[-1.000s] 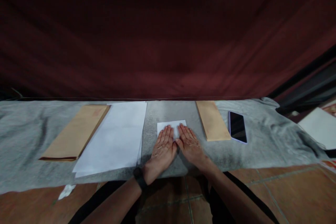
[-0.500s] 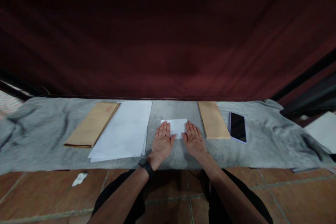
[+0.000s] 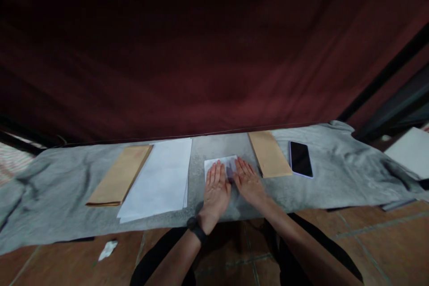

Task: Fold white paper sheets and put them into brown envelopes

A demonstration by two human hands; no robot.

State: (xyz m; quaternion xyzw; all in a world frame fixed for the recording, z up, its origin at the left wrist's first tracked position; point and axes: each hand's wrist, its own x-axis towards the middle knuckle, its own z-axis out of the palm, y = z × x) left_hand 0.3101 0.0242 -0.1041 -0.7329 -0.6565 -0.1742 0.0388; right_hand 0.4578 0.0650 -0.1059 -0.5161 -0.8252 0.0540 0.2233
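Observation:
A small white folded paper [image 3: 210,162] lies on the grey cloth in front of me, partly covered by my hands. My left hand [image 3: 217,190], with a dark watch on its wrist, rests flat on the paper's left and middle part, fingers stretched forward. On the right edge of the same paper lies my right hand [image 3: 247,181], palm down with its fingers extended. The two thumbs are close together near the paper's middle. The near edge of the paper is hidden under the hands.
Left of the hands are a stack of white sheets [image 3: 159,178] and brown envelopes [image 3: 120,176]. To the right lie another brown envelope [image 3: 271,154] and a phone [image 3: 300,159]. A grey cloth [image 3: 67,187] covers the bench; a dark red curtain [image 3: 214,76] hangs behind it.
My left hand has slid right across the paper, nearer to my right hand, which stays at the paper's right side. The whole view has tilted slightly.

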